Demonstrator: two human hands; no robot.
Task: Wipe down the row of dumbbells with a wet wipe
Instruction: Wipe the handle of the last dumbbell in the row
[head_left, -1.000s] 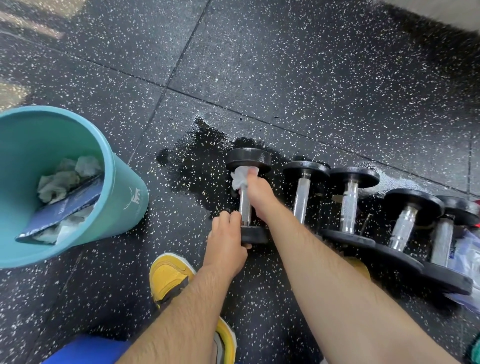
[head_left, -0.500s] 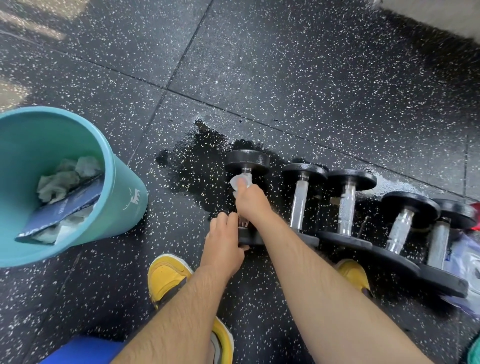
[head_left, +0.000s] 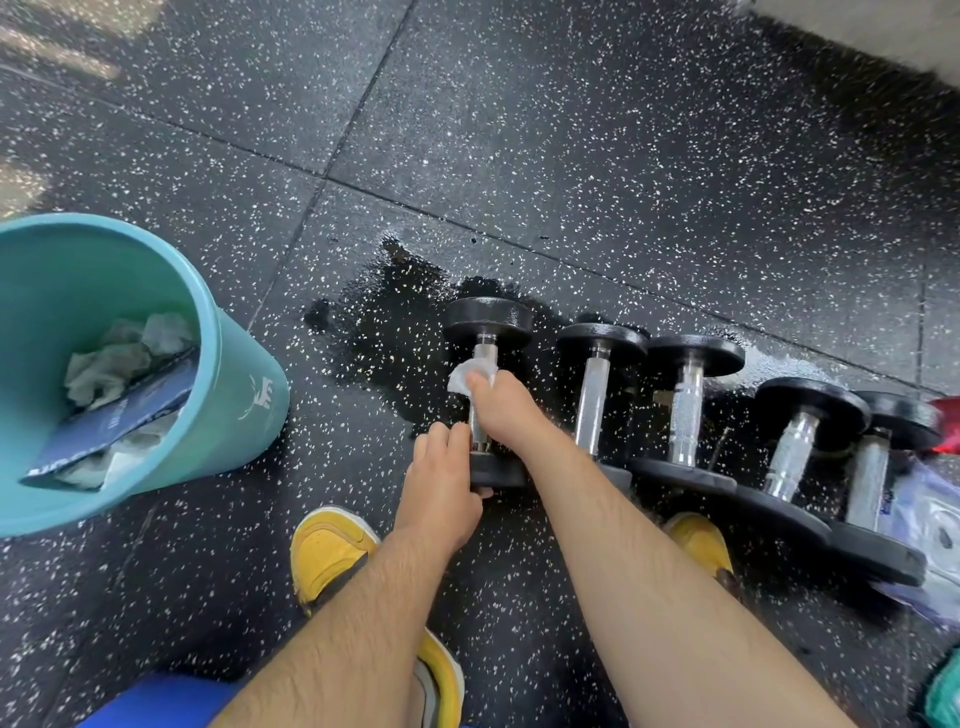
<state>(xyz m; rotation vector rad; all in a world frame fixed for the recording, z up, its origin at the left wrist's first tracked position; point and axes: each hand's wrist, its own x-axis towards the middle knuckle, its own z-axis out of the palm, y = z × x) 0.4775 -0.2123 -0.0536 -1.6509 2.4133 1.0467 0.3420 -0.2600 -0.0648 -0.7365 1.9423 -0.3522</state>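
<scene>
right hand (head_left: 506, 410) grips wipe (head_left: 470, 375) round dumbbell (head_left: 488, 322); teal bin (head_left: 244, 415) stands left.

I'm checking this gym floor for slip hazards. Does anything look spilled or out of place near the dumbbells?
Yes: a dark wet patch spreads over the floor left of and behind the leftmost dumbbell, which the right hand grips through the wet wipe. It looks darker and glossier than elsewhere.
</scene>
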